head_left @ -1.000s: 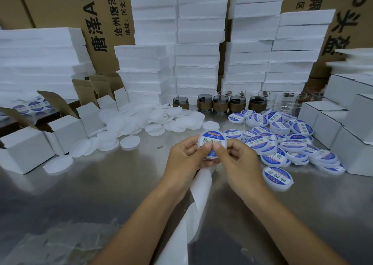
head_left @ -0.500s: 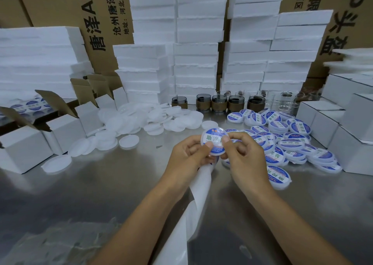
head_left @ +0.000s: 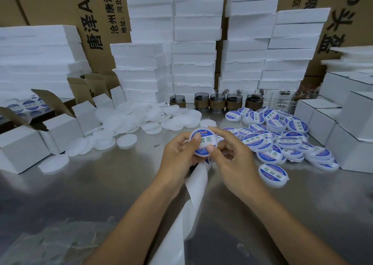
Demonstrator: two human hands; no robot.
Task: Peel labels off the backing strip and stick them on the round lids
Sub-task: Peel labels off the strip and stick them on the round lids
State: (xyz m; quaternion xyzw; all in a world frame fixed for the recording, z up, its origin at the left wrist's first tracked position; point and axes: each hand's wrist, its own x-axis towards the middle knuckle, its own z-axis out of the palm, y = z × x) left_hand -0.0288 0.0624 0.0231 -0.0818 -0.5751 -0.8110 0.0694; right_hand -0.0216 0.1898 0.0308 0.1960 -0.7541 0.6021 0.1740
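While the backing strip (head_left: 193, 194) hangs from under the two hands and trails toward the lower edge of the view, both hands hold one round lid (head_left: 203, 141) up above the steel bench (head_left: 101, 184). The left hand (head_left: 179, 155) grips the lid from the left, its thumb lying across the left part of the blue and white label (head_left: 206, 143) and its fingers curled behind. The right hand (head_left: 236, 163) pinches the same lid, with the thumb pressed on the label's lower edge and the forefinger hooked over the top rim. The lid is tilted so that its labelled face looks at the camera. The strip's upper end is hidden beneath the hands, so which hand holds it cannot be told.

To the right, a heap of labelled lids (head_left: 282, 139) lies on the bench, and one more labelled lid (head_left: 273, 172) sits alone just in front of the heap. To the left of the hands, plain white lids (head_left: 141, 121) are scattered in a loose pile. Open white cartons (head_left: 22, 149) stand beside them at the left, and closed white boxes (head_left: 343, 135) stand at the right. A row of dark-filled jars (head_left: 216, 103) lines the back of the bench, with clear glass jars (head_left: 286, 101) next to them. Behind rise stacks of white foam blocks (head_left: 193, 62) and brown printed cardboard boxes (head_left: 96, 12).
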